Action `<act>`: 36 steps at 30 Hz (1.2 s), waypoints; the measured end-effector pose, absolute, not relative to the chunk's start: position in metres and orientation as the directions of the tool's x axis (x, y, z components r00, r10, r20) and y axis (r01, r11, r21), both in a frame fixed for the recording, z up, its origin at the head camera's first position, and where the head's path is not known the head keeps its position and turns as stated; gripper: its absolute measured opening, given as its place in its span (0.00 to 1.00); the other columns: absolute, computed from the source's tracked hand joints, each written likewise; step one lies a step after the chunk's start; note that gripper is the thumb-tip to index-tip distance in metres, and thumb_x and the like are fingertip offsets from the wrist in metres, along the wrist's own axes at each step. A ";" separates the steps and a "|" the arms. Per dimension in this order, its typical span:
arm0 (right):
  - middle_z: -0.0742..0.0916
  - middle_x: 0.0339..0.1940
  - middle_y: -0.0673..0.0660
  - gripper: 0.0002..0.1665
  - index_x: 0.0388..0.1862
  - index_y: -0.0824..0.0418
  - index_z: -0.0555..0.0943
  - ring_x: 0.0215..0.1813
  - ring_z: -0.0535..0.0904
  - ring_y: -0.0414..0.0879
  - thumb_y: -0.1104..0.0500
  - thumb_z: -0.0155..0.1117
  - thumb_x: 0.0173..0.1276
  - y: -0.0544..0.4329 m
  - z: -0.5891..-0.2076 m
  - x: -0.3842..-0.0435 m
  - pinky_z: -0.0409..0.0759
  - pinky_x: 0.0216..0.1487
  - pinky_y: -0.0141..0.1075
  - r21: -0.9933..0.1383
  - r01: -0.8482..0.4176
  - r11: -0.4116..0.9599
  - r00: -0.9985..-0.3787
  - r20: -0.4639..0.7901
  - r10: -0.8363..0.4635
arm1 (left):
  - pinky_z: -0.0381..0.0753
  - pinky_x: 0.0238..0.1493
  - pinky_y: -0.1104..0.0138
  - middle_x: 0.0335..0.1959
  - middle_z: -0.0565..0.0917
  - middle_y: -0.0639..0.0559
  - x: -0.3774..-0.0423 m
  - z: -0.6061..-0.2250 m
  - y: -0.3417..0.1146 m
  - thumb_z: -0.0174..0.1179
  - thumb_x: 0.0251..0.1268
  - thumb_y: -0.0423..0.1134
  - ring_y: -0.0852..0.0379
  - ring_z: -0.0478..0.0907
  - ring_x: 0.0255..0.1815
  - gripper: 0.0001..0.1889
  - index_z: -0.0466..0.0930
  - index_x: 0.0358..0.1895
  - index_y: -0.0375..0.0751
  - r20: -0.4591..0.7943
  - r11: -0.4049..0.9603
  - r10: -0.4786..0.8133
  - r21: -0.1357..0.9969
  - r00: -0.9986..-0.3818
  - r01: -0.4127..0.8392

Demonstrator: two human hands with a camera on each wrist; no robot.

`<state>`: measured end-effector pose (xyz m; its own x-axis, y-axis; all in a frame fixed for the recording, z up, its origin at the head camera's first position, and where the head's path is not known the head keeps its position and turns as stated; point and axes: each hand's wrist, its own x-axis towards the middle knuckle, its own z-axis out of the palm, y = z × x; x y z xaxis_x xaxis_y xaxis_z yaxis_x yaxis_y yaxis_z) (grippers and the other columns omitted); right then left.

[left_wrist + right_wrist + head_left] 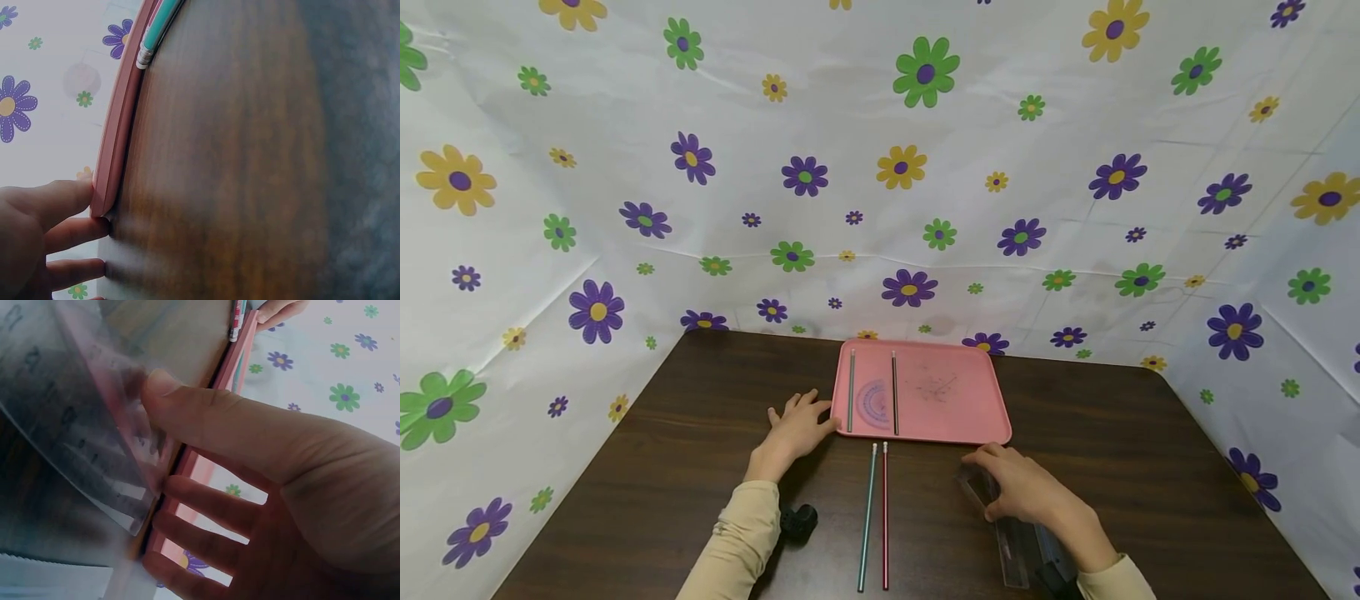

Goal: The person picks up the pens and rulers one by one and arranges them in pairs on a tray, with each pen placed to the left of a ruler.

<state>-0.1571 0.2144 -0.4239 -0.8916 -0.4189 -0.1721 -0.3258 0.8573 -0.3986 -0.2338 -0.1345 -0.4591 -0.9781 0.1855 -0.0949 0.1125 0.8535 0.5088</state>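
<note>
My left hand [796,432] rests at the near left corner of a pink tray [955,425], its fingers spread and touching the rim. Inside the tray lie a teal pencil [851,392], a black pencil [895,396] and a clear purple-marked protractor [872,406]. A clear plastic ruler [69,419] with printed numbers is held by my right hand [1026,490], below the tray's near right corner. It slants toward the table's near side. Another teal pencil [868,517] and a red pencil [885,517] lie side by side on the table between my hands.
The dark wooden table [715,417] backs onto a flower-printed white sheet [850,125]. Black wrist gear [797,523] shows by the left sleeve. In the right wrist view, a pale strip with a toothed edge [56,578] lies at the lower left. Dark scribbles mark the tray's right half.
</note>
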 end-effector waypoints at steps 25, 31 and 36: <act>0.73 0.48 0.52 0.38 0.56 0.60 0.80 0.48 0.68 0.49 0.63 0.84 0.42 0.214 -0.428 -0.161 0.74 0.42 0.40 -0.450 -0.357 0.819 -0.882 -0.128 -0.454 | 0.38 0.68 0.24 0.77 0.60 0.37 -0.234 -0.460 -0.134 0.54 0.73 0.53 0.30 0.50 0.78 0.27 0.73 0.70 0.44 -0.094 0.852 0.182 0.513 -0.979 0.109; 0.68 0.46 0.57 0.38 0.60 0.66 0.76 0.34 0.69 0.43 0.69 0.79 0.48 0.216 -0.429 -0.162 0.71 0.29 0.32 -0.570 -0.315 0.759 -0.867 -0.152 -0.474 | 0.38 0.68 0.25 0.77 0.60 0.37 -0.233 -0.460 -0.135 0.54 0.73 0.53 0.31 0.50 0.79 0.27 0.73 0.70 0.44 -0.095 0.854 0.180 0.509 -0.979 0.108; 0.71 0.48 0.59 0.33 0.59 0.67 0.76 0.32 0.69 0.41 0.72 0.74 0.52 0.218 -0.431 -0.166 0.73 0.29 0.30 -0.627 -0.315 0.713 -0.861 -0.127 -0.492 | 0.38 0.68 0.24 0.77 0.61 0.38 -0.234 -0.461 -0.134 0.55 0.73 0.54 0.31 0.50 0.79 0.28 0.73 0.70 0.45 -0.090 0.852 0.181 0.513 -0.979 0.110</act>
